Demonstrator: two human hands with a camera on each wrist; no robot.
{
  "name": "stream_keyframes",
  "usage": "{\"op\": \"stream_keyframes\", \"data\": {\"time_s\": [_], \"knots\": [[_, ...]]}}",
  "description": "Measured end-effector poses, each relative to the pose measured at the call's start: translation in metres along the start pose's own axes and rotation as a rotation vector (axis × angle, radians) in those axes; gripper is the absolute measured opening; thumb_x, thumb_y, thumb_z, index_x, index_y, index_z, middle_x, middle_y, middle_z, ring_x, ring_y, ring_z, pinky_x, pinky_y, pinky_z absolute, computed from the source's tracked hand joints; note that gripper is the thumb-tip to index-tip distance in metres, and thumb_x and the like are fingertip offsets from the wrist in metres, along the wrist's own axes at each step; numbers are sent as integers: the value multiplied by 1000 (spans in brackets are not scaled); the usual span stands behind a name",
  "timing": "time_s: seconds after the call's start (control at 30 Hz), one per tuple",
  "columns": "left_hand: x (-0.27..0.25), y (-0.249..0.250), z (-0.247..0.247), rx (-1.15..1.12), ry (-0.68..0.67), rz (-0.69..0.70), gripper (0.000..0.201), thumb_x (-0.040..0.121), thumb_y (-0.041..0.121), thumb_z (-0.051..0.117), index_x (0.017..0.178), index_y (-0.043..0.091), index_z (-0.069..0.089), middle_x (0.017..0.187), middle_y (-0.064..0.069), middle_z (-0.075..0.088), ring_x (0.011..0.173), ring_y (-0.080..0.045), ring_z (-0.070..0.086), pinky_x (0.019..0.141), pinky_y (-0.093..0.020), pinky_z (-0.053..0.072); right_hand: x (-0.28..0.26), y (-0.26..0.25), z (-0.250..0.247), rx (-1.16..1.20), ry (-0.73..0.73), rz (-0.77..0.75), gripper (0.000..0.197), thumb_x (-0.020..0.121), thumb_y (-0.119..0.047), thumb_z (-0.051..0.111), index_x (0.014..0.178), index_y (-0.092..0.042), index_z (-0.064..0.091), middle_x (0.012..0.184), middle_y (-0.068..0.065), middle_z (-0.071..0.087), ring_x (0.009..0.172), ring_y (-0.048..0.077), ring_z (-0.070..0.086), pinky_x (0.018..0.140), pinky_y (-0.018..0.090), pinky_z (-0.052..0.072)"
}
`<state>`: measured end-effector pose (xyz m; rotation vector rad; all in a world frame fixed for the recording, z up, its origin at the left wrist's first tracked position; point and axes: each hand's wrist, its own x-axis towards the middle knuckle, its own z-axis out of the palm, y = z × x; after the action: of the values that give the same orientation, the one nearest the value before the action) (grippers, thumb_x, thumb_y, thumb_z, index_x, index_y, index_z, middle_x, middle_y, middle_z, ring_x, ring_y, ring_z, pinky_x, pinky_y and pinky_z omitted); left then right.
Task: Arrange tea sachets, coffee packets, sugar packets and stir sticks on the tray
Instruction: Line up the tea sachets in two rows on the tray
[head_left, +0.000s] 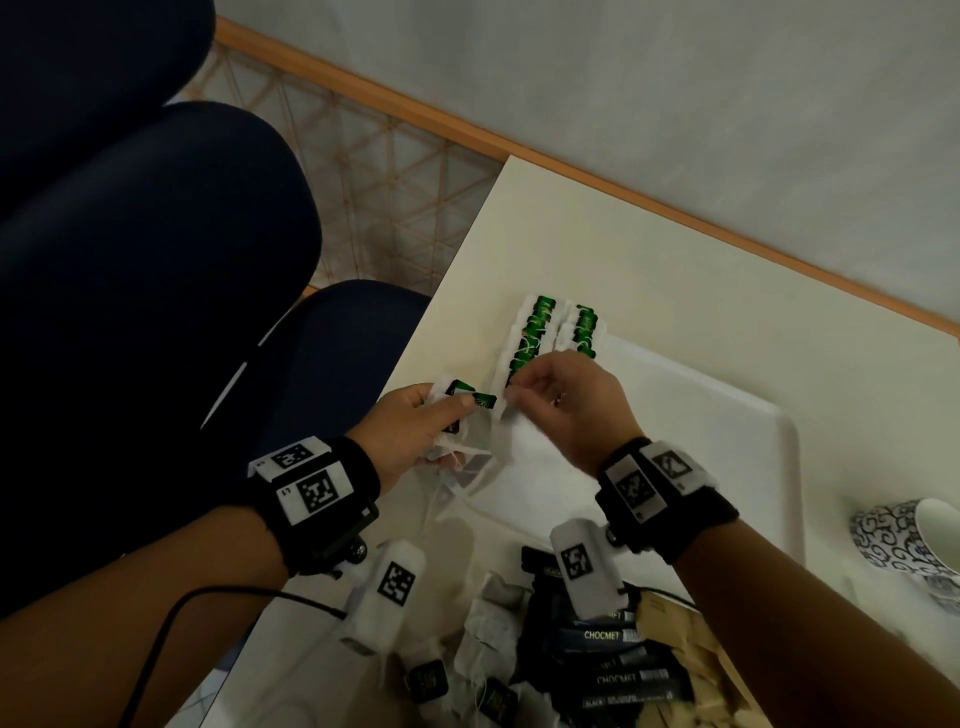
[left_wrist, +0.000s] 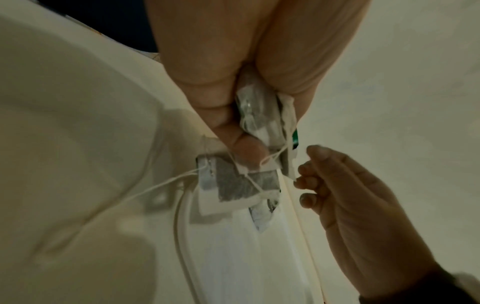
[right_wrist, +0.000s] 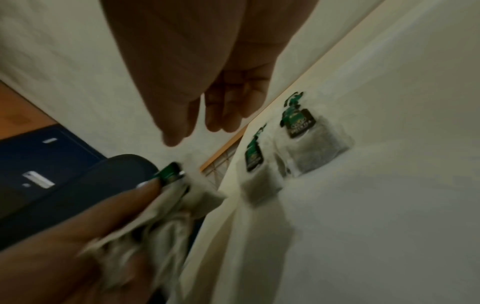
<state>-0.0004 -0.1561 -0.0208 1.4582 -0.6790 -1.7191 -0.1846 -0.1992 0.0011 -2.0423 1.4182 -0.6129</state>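
My left hand (head_left: 441, 415) grips a bunch of tea sachets (head_left: 464, 393) with green tags, their strings hanging loose (left_wrist: 233, 185). It hovers at the near-left edge of the white tray (head_left: 753, 441). My right hand (head_left: 511, 395) is just to the right of the bunch, its fingers relaxed and holding nothing (right_wrist: 197, 131). Two rows of tea sachets (head_left: 540, 332) with green tags lie in the tray's far-left corner (right_wrist: 301, 127). Dark coffee packets (head_left: 608, 654) and more loose tea sachets (head_left: 488, 639) lie on the table below my wrists.
Beige paper packets or sticks (head_left: 691, 670) lie beside the coffee packets; I cannot tell which. A patterned cup (head_left: 904, 540) stands at the right, beyond the tray. The table's left edge (head_left: 447, 291) runs next to a dark blue chair (head_left: 337, 364).
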Motion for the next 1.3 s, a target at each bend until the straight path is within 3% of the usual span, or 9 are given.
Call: {"op": "stream_keyframes", "data": {"time_s": [0.1,0.23,0.33,0.5,0.73,0.83,0.93,1.13,1.3], "knots": [[-2,0,8,-14,-10,-8,18,92,25,60,96,9,66,85,-10,67,68,-21,64,56,-27,55,-25,-5,4,34,-73,-159,25,74,-41,74,93,-29,63,88,-11,58,77,3,53,66,12,44],[-6,1,15,-17,-50,-46,34,97,36,50,108,9,67,89,-11,69,74,-20,65,64,-30,54,-37,0,16,-61,-128,-170,52,75,-52,71,118,-25,61,103,-11,58,91,-2,49,73,6,40],[-11,2,19,-31,-92,-73,39,99,39,42,108,10,68,98,-14,72,79,-22,68,69,-32,57,-40,1,21,-71,-105,-142,50,78,-50,66,121,-24,61,106,-9,61,94,1,51,75,12,43],[-15,2,20,-59,-97,-97,37,98,37,47,110,9,68,104,-13,72,86,-20,70,68,-32,58,-38,-3,20,-5,-35,-122,18,93,-27,58,101,-20,72,88,-4,67,79,6,55,69,31,50],[-15,2,22,-99,-76,-86,29,96,28,54,100,2,66,89,-13,68,70,-17,70,66,-29,59,-37,-3,2,10,94,-94,18,78,-20,66,86,-35,72,84,-14,41,83,7,46,73,18,40],[-13,1,23,-46,-88,-88,33,92,29,60,105,0,67,96,-13,69,81,-21,68,69,-29,60,-36,-7,-8,-43,-15,-77,22,75,-17,61,75,-39,68,79,-14,40,75,4,45,65,15,37],[-14,1,23,-25,-113,-83,48,74,32,71,110,0,65,99,-16,69,81,-21,68,65,-26,58,-34,-10,-15,99,-172,-89,29,67,-11,49,66,-36,64,77,-10,49,76,2,49,71,13,38],[-13,2,27,-13,-226,-134,58,67,40,71,109,0,67,100,-14,67,84,-21,66,63,-27,55,-29,-3,-17,291,-261,-65,59,67,8,36,52,-45,59,119,-5,48,113,1,47,96,15,36],[-19,3,28,1,-333,-123,47,69,42,68,103,10,68,92,-4,73,83,-16,69,62,-27,56,-23,10,-15,502,-245,11,75,70,31,37,49,-38,60,127,-3,52,114,1,51,93,22,38]]}}
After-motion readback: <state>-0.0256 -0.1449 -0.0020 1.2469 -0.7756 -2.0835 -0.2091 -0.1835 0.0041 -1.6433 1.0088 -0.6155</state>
